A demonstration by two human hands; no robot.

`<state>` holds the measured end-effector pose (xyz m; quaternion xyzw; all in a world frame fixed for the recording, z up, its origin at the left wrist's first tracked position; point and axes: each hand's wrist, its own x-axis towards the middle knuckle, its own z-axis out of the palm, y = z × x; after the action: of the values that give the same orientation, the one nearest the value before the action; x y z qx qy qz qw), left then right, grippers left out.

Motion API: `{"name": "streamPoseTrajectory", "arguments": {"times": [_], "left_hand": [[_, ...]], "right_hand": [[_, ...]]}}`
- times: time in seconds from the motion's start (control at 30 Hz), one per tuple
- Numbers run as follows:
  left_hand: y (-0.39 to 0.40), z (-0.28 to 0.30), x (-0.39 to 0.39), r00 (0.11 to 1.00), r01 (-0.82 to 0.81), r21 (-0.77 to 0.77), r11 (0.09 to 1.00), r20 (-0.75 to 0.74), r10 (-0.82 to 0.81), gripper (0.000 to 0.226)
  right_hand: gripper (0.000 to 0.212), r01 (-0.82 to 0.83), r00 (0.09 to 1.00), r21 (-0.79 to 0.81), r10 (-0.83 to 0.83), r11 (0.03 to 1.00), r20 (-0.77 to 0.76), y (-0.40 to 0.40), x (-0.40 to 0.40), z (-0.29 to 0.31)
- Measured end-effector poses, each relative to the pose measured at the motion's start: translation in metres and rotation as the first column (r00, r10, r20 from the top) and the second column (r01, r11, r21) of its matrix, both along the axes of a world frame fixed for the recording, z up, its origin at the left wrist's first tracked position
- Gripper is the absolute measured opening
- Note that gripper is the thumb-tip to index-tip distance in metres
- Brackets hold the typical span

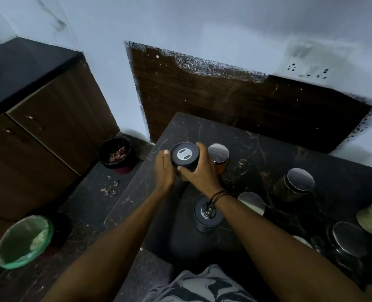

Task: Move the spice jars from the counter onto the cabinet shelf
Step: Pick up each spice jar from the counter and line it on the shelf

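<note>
Black round-lidded spice jar (pixel 185 157) near worktop (pixel 267 149) far-left corner | both hands, left (pixel 164 171) and right (pixel 199 173), curled around it | risk: nudging touching steel-lidded jar (pixel 218 155) over.

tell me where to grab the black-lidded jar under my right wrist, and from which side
Grip the black-lidded jar round its lid rim, coming straight down from above. It stands upright with the round lid facing up. A steel-lidded jar sits close on its right, so a side approach looks cramped; the left flank seems freer.
</note>
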<state>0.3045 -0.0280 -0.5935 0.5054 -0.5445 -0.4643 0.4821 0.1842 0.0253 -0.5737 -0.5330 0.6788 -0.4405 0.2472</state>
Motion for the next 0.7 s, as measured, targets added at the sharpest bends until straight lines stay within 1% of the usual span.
{"name": "streamPoseTrajectory", "arguments": {"times": [0.07,0.1,0.13,0.2,0.23,0.27,0.33,0.37,0.4,0.43,0.5,0.57,0.6,0.7], "left_hand": [[-0.006,0.013,0.001,0.999,0.022,0.001,1.000,-0.046,-0.022,0.027],[-0.009,0.018,0.001,0.998,0.039,-0.007,0.999,-0.058,-0.040,0.026],[-0.011,0.023,0.001,0.997,0.053,-0.021,0.998,-0.055,-0.055,0.024],[-0.014,0.031,-0.001,0.992,0.101,-0.025,0.995,-0.072,-0.103,0.017],[-0.014,0.034,-0.002,0.984,0.137,-0.001,0.991,-0.118,-0.136,0.011],[-0.014,0.038,-0.003,0.970,0.178,0.037,0.983,-0.172,-0.170,0.011],[-0.013,0.046,-0.005,0.930,0.279,0.121,0.953,-0.280,-0.237,0.038],[-0.012,0.049,-0.006,0.901,0.348,0.155,0.925,-0.329,-0.284,0.051],[-0.010,0.051,-0.007,0.868,0.419,0.185,0.889,-0.371,-0.331,0.059],[-0.006,0.053,-0.008,0.841,0.476,0.219,0.852,-0.398,-0.367,0.062],[0.001,0.054,-0.009,0.815,0.532,0.288,0.797,-0.428,-0.390,0.064],[0.007,0.052,-0.010,0.792,0.541,0.324,0.776,-0.505,-0.342,0.058],[0.010,0.050,-0.011,0.787,0.528,0.333,0.781,-0.537,-0.303,0.053],[0.013,0.046,-0.012,0.820,0.467,0.334,0.819,-0.511,-0.259,0.038]], "right_hand": [[0.083,0.013,0.998,-0.055,-0.010,0.998,0.062,-0.003,-0.007,0.005],[0.079,0.032,0.991,-0.070,-0.023,0.997,0.130,-0.004,-0.010,0.007],[0.074,0.058,0.971,-0.079,-0.037,0.995,0.238,-0.006,-0.011,0.010],[0.065,0.112,0.880,-0.080,-0.062,0.990,0.471,-0.009,-0.015,0.017],[0.059,0.141,0.827,-0.068,-0.079,0.988,0.557,-0.011,-0.018,0.020],[0.052,0.163,0.775,-0.044,-0.101,0.986,0.624,-0.013,-0.020,0.022],[0.037,0.187,0.653,0.020,-0.139,0.982,0.745,-0.016,-0.022,0.027],[0.034,0.177,0.571,0.049,-0.144,0.983,0.808,-0.017,-0.021,0.029],[0.037,0.148,0.496,0.075,-0.140,0.986,0.857,-0.016,-0.020,0.030],[0.044,0.109,0.441,0.100,-0.139,0.989,0.887,-0.015,-0.019,0.030],[0.054,0.060,0.400,0.169,-0.179,0.984,0.899,-0.009,-0.018,0.027],[0.054,0.054,0.402,0.235,-0.236,0.971,0.885,-0.005,-0.021,0.024],[0.054,0.062,0.415,0.260,-0.261,0.964,0.871,-0.004,-0.023,0.023],[0.051,0.087,0.444,0.305,-0.311,0.948,0.840,-0.001,-0.022,0.021]]}}
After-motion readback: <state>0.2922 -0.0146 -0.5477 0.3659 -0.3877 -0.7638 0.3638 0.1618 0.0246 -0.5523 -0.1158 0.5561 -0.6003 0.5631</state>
